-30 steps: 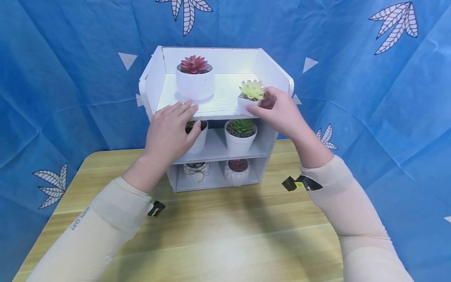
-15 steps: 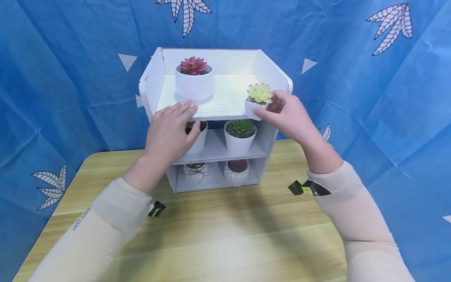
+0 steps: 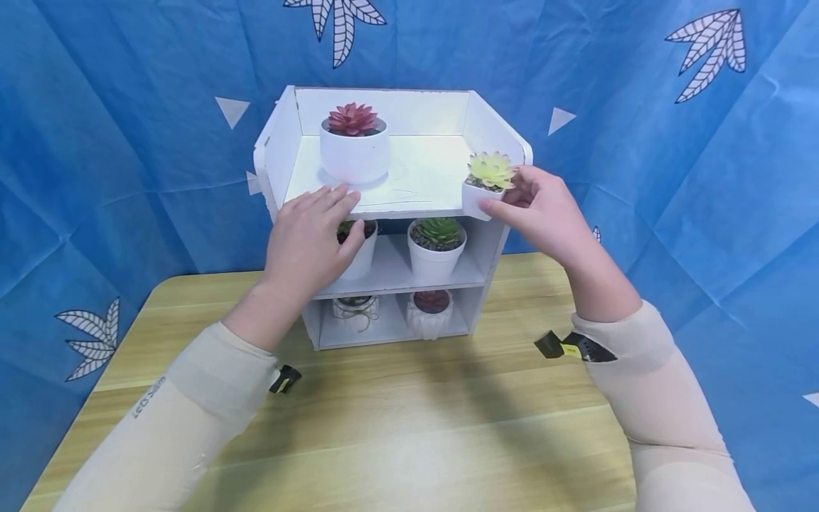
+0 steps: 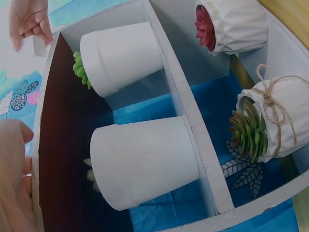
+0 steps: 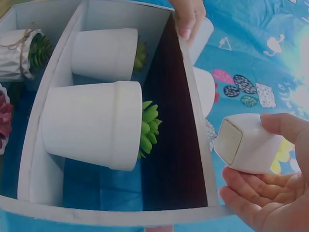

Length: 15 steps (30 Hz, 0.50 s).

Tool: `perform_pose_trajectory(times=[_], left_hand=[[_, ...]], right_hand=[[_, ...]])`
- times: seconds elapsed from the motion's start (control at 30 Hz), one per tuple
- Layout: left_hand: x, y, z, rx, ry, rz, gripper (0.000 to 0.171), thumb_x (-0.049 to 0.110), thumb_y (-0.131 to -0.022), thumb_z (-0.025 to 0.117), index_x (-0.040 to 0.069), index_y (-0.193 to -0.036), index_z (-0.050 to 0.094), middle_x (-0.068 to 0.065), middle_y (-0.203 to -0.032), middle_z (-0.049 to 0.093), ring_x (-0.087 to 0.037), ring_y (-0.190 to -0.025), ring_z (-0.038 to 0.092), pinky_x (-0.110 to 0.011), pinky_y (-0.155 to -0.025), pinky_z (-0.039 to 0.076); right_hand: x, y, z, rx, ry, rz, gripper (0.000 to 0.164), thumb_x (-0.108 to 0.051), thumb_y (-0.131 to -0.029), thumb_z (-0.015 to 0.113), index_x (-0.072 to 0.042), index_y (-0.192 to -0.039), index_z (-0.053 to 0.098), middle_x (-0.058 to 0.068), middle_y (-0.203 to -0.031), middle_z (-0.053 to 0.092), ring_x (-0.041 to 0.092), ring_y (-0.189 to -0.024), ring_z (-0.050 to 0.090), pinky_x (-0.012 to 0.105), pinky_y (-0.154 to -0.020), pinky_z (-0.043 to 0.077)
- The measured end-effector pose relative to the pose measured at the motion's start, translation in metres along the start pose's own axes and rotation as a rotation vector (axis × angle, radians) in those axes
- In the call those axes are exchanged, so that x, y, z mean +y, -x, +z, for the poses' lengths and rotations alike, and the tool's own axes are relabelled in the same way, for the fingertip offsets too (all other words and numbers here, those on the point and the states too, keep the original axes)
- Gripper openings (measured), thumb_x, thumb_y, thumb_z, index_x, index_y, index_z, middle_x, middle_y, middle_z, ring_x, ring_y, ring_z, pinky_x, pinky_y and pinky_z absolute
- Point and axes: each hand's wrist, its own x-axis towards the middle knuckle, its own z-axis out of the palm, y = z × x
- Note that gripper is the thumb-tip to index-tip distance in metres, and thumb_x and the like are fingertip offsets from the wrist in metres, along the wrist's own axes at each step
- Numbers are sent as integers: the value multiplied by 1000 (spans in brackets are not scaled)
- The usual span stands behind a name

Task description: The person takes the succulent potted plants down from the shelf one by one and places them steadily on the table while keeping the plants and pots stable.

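My right hand (image 3: 547, 213) pinches a small white potted succulent (image 3: 480, 201) with yellow-green leaves between thumb and fingers. It overlaps the front right of the white shelf's top board (image 3: 425, 167) in the head view. From the right wrist, the squarish base of that pot (image 5: 248, 145) faces the camera, beyond the top board's edge. My left hand (image 3: 310, 238) rests with fairly straight fingers on the board's front left edge. Just behind its fingertips stands a wide white pot (image 3: 354, 158) with a red succulent (image 3: 352, 119).
Below, the middle shelf holds two white potted succulents, the right one a green succulent (image 3: 438, 249). Two smaller pots stand on the bottom shelf, one a twine-tied pot (image 4: 277, 118), the other a ribbed pot (image 4: 239, 26). The unit stands on a wooden table (image 3: 409, 419) before a blue curtain (image 3: 640, 142).
My right hand has moved right and slightly toward me with the small yellow-green succulent, along the front of the top board. My left hand has stayed in place.
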Motion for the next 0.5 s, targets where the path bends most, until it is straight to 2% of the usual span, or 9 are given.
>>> perform_pose_trajectory(times=[0.23,0.5], left_hand=[[-1,0,2,8,-1,6,53,40,-100,53,15,-146,54,-7,-152,47,-27,-144,38,-48,-119,26],[-1,0,2,14,-3,9,53,40,-100,53,14,-145,54,-7,-152,47,-27,-144,39,-48,-119,26]], right_hand=[[1,5,-8,12,-44,4,51,-38,-89,74,-11,-130,59,9,-111,70,15,-98,65,31,-86,48],[3,10,-18,35,-42,-4,53,-35,-90,74,-9,-133,58,8,-111,70,13,-96,65,25,-81,48]])
